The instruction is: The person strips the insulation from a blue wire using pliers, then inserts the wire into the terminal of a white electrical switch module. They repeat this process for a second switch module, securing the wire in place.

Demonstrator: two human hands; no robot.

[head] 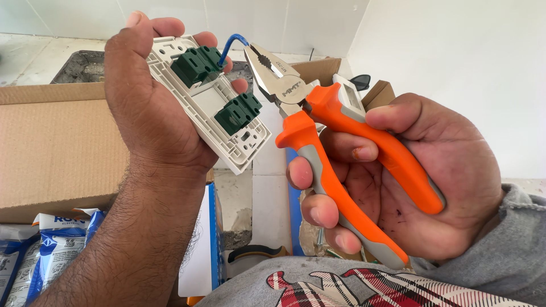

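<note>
Fingers (318, 213) grip pliers (341, 148); cardboard box (51, 148) (open) holds packets (54, 244).

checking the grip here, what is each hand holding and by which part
The left hand holds a beige socket plate by its long edges, back side up. The right hand grips combination pliers by the orange handles.

Left hand (145, 96) holds a white socket plate (207, 102), back side up, two green modules (216, 85) seated in it. Right hand (409, 176) grips orange-grey pliers (341, 148); jaws closed on a blue wire (232, 44) from the upper module. Cardboard box (51, 148) behind.
</note>
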